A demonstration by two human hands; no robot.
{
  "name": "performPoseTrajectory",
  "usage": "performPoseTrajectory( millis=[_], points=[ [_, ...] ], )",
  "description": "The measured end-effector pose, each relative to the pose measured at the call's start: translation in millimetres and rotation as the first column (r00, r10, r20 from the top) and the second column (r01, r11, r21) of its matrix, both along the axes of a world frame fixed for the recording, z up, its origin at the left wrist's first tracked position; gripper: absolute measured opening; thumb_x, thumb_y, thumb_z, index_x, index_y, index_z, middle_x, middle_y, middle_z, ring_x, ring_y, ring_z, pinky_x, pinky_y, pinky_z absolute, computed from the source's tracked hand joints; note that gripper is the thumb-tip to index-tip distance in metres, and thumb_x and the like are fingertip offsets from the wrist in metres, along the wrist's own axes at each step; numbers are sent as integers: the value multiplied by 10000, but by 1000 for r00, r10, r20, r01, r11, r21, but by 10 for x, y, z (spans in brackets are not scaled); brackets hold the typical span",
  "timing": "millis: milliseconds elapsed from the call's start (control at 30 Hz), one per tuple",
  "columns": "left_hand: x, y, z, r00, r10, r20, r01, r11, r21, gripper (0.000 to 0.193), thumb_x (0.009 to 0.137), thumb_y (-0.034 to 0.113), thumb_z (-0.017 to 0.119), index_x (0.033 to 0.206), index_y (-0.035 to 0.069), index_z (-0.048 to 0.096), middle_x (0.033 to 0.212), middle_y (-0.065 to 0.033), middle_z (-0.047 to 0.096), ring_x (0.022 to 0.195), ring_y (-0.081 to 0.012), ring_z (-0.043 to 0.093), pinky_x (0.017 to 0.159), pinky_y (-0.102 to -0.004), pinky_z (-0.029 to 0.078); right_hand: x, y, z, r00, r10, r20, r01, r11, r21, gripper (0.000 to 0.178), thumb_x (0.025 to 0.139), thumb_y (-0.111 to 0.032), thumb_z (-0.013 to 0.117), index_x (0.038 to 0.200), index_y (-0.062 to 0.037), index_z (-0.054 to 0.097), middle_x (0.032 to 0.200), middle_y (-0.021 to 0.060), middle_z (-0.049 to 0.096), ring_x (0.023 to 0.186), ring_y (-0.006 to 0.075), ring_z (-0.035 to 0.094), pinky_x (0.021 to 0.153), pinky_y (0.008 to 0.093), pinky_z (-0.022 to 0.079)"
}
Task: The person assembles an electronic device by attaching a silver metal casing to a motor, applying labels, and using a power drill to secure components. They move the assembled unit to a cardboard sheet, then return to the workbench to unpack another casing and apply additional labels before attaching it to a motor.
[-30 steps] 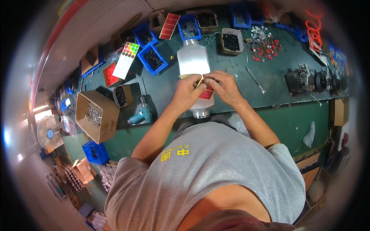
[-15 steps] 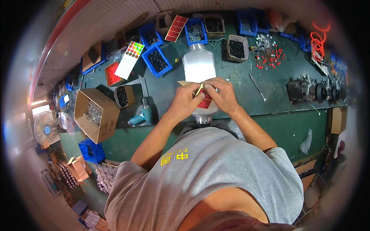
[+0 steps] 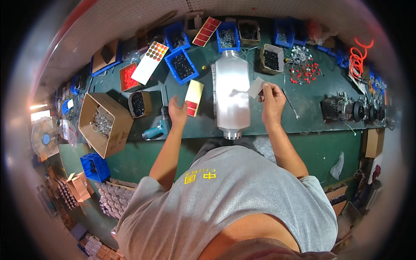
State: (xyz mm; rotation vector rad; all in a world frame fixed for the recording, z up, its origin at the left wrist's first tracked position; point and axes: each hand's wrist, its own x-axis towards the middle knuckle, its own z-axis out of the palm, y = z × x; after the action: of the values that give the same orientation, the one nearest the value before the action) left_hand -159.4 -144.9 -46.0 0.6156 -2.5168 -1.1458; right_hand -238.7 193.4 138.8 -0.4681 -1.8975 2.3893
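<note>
A peeled label [image 3: 255,88], its greyish back showing, is pinched between the thumb and fingers of my right hand [image 3: 272,102]. It hangs just right of a silver metal canister [image 3: 232,93] with a ribbed collar at its near end. To the canister's left a yellow backing sheet [image 3: 195,90] lies on the bench, with red labels left on its near end. Beside that end is my left hand [image 3: 177,113], fingers apart and nothing gripped; whether its thumb touches the sheet I cannot tell.
A teal power drill [image 3: 157,130] lies left of my left hand. On the right are a wrench [image 3: 291,105] and dark motor-like parts [image 3: 342,107]. Blue bins [image 3: 181,66] of small parts line the back. A sheet of round stickers [image 3: 149,63] leans on a red-filled box [image 3: 128,78].
My hands have parted from over the canister. The label sheet now lies on the bench at left, and my right hand has moved right with one label peeled off.
</note>
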Motion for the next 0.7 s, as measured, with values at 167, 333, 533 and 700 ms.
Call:
performPoseTrajectory(
  millis=[167, 333, 533, 700],
  points=[
    [-219, 1045, 1649, 910, -414, 9, 217, 495, 842, 366, 1035, 235, 571, 1281, -28, 633, 1227, -123, 678, 1126, -175, 610, 950, -324, 495, 66, -133, -104, 927, 40, -373, 133, 895, 426, 99, 918, -97, 709, 979, -19, 701, 880, 66, 686, 697, 128, 584, 592, 276, 472],
    [-391, 1418, 1923, 900, -423, -103, 61, -112, 992, 729, 1048, 593, 329, 1347, -38, 540, 1311, -175, 604, 1249, -266, 542, 1140, -468, 360, 194, -341, 101, 723, 499, -478, 116, 594, 796, 169, 827, -90, 772, 981, -51, 715, 1020, 86, 669, 879, 264, 609, 684, 340, 515],
    [-522, 1387, 1935, 953, -304, 0, -35, -110, 993, 672, 1045, 575, 369, 1244, -33, 575, 1159, -173, 653, 1098, -274, 611, 1061, -459, 462, 83, -170, -63, 978, 174, -116, -117, 916, 384, 243, 835, -97, 783, 1044, -14, 690, 996, 57, 672, 848, 126, 629, 653, 265, 517],
    [-611, 1393, 1887, 939, -344, -13, -14, -76, 997, 649, 1055, 551, 368, 1255, -38, 553, 1145, -181, 649, 1105, -269, 609, 1051, -444, 475, -182, -29, -122, 947, 298, 120, -294, 955, -44, 270, 857, -75, 773, 1082, 6, 649, 914, 27, 675, 778, 82, 623, 638, 245, 518]
  ],
)
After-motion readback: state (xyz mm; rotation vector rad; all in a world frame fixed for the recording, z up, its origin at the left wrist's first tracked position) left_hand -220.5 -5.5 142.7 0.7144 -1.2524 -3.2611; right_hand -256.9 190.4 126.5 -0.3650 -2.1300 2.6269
